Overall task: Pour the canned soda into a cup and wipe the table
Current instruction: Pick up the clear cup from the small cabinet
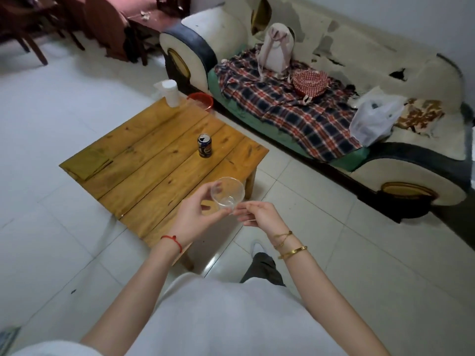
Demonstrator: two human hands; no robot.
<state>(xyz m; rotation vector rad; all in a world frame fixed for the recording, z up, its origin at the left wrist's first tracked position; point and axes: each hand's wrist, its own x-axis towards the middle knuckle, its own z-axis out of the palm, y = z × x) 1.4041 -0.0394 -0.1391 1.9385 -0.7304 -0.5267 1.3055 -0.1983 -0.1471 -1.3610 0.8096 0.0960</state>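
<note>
Above near corner of low wooden table [144, 160]: clear plastic cup [227, 192], empty, tilted with mouth facing camera, held off the surface. Left hand [198, 214] gripping cup, fingers curled round far rim, thumb along near side at base. Right hand [259, 214] pinching cup bottom edge with fingertips [240, 208]; cannot tell how many fingers touch. Red string [173, 241] on left wrist, gold bracelets [290, 246] on right. On table, mid-surface: soda can [204, 145], dark blue, upright, top looks opened, well apart from cup. At left edge of table: folded yellowish cloth [88, 163], lying flat. At far corner: white plastic jug [171, 92], upright. Just beyond that corner, on floor: red basin [203, 100], partly hidden by table. Right of table: worn sofa [385, 80] with plaid blanket [282, 104], pale backpack [276, 51], red checked hat [311, 82], white plastic bag [372, 119]. Far left: dark wooden chairs [30, 27], blurred. White tiled floor [51, 227] all around.
</note>
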